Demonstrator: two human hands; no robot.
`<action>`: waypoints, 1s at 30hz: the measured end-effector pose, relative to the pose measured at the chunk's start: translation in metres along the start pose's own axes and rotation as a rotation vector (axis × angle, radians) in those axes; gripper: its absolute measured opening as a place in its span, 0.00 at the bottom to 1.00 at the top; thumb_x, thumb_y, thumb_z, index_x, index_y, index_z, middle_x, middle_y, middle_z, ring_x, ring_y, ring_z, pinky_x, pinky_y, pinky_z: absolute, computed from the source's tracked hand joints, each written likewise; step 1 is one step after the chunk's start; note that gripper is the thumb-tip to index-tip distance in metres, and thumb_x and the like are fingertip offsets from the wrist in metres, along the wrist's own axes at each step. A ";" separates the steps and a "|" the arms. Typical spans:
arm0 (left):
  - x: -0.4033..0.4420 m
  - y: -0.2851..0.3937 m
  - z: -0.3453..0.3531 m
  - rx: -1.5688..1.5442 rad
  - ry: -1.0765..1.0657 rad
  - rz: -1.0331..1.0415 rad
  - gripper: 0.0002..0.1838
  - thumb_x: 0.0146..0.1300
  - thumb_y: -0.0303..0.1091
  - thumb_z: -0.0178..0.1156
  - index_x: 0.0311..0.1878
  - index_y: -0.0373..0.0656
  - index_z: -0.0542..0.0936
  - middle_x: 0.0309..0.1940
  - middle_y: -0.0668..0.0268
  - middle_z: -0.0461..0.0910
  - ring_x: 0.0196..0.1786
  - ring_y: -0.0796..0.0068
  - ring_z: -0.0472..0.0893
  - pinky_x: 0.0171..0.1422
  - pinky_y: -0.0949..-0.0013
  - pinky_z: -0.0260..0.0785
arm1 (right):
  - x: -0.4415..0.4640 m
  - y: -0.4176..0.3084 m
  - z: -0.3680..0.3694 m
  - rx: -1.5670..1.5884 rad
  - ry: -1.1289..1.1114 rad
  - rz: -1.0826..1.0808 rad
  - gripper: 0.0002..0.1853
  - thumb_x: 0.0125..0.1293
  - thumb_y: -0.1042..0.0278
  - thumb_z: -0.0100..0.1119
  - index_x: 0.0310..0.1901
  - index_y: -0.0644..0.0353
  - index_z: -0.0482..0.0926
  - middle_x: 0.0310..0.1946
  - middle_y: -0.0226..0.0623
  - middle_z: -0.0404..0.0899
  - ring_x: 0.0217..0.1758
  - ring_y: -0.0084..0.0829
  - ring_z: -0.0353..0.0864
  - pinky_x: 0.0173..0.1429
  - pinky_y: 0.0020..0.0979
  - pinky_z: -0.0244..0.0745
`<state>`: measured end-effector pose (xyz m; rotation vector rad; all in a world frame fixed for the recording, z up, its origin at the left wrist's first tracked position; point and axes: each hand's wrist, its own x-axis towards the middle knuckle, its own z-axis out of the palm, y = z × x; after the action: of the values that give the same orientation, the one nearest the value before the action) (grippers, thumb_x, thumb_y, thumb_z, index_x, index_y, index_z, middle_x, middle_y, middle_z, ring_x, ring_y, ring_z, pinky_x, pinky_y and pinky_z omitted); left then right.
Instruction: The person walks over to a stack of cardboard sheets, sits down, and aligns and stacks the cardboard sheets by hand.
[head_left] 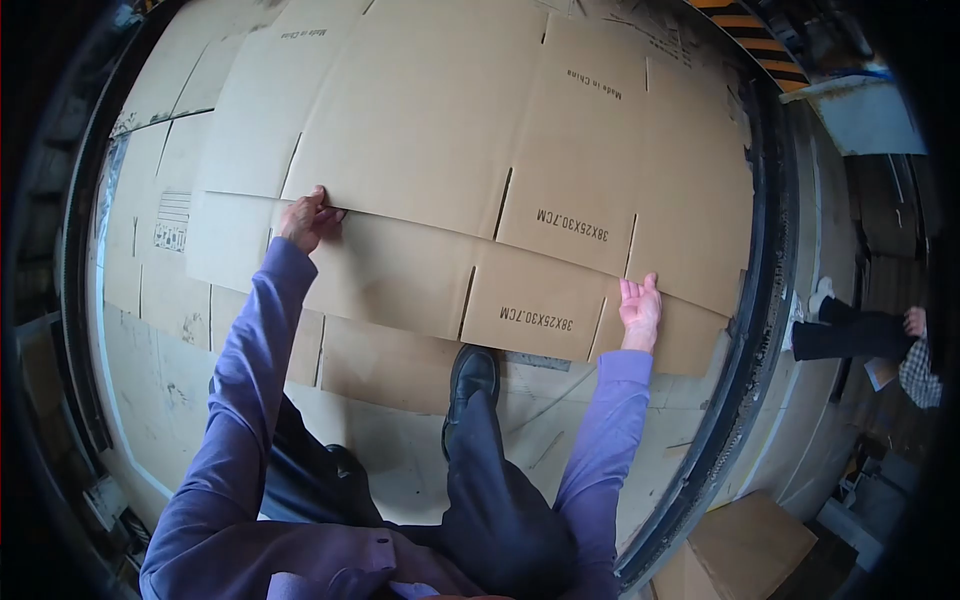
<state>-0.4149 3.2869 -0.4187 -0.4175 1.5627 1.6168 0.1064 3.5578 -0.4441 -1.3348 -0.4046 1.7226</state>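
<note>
A large flattened cardboard sheet (420,120), printed "38X25X30.7CM" and "Made in China", lies on top of similar sheets. My left hand (312,218) pinches its near edge, left of the middle, with the thumb on top and other fingers partly hidden. Farther right along that same edge, my right hand (640,305) is closed on the cardboard with its palm turned up. A second sheet (530,300) with the same size marking shows below the edge, shifted a little toward me. Another cardboard layer (380,365) lies beneath, near my shoes.
My black shoe (474,372) touches the near side of the cardboard. A dark metal rail (765,230) runs along the right. Beyond it stand a person in dark trousers (850,340) and a cardboard box (750,545). Yellow-black striping (755,40) marks the far right corner.
</note>
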 end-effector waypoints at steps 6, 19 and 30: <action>-0.013 -0.006 0.000 -0.281 -0.117 0.073 0.23 0.63 0.43 0.50 0.51 0.32 0.61 0.48 0.53 0.64 0.53 0.57 0.67 0.60 0.57 0.63 | -0.030 -0.017 0.016 0.384 -0.113 0.038 0.43 0.61 0.36 0.38 0.63 0.69 0.46 0.66 0.47 0.47 0.69 0.44 0.47 0.70 0.47 0.42; 0.024 -0.023 -0.020 -0.166 0.096 0.100 0.18 0.59 0.53 0.54 0.39 0.48 0.73 0.23 0.72 0.71 0.20 0.83 0.68 0.22 0.78 0.64 | -0.016 -0.005 0.003 -0.014 0.065 -0.019 0.31 0.57 0.46 0.55 0.60 0.50 0.62 0.53 0.27 0.70 0.53 0.26 0.71 0.57 0.36 0.68; 0.025 0.020 -0.004 0.209 -0.092 -0.145 0.15 0.65 0.46 0.46 0.43 0.43 0.67 0.34 0.58 0.73 0.33 0.64 0.74 0.34 0.61 0.69 | -0.001 -0.030 0.039 -0.167 0.345 0.059 0.29 0.58 0.51 0.58 0.59 0.52 0.62 0.53 0.37 0.69 0.53 0.46 0.70 0.59 0.47 0.63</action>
<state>-0.4460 3.2937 -0.4237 -0.3303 1.5748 1.3296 0.0850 3.5831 -0.4085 -1.7443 -0.3180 1.4911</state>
